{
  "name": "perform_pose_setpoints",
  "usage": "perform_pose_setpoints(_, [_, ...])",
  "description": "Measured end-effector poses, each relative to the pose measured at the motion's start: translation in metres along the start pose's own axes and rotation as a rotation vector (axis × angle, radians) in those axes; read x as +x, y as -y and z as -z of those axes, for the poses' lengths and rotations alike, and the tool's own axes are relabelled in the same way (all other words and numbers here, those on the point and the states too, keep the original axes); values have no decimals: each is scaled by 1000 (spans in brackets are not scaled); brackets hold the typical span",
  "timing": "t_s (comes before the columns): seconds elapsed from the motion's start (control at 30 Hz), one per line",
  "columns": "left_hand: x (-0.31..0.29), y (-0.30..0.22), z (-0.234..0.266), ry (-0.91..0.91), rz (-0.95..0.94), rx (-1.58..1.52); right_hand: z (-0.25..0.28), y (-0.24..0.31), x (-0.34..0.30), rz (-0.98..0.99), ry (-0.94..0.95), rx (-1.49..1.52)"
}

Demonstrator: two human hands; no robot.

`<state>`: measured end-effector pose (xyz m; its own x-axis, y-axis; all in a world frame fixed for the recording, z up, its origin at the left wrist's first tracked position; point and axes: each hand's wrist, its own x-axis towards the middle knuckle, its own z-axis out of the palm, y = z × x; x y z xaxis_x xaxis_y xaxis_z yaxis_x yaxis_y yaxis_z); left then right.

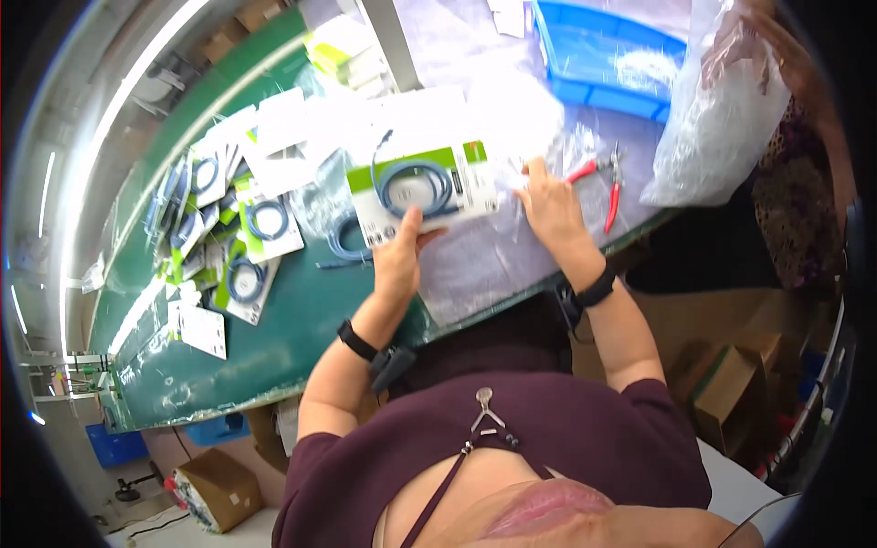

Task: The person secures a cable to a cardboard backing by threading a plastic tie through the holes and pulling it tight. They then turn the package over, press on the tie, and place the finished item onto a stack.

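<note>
My left hand grips the lower edge of a white-and-green packaging card, its thumb on the front. A coiled blue cable lies against the card's face, one plug end sticking up past the top edge. To the right of the card, apart from it, is my right hand. Its fingers are bent together over the pale sheet; whatever they may hold is too small to name. Just right of that hand lie red-handled cutting pliers. A loose blue cable rests on the table beside my left hand.
Several carded blue cables are heaped on the green table at left. A blue tray stands at the far right. Next to it, another person's hand touches a clear plastic bag. A metal post rises behind the card.
</note>
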<state>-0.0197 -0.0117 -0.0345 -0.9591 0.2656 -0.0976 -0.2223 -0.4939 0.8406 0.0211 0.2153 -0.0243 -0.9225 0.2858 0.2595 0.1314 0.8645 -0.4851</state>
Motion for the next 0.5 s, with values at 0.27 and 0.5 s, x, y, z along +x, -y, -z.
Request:
perform_pose_setpoints(0.27, [-2, -19, -3, 88, -71, 42, 27, -7, -23, 51, -145, 69])
perform_pose_setpoints(0.5, [38, -39, -22, 277, 9, -397, 53, 17, -26, 154, -278, 284])
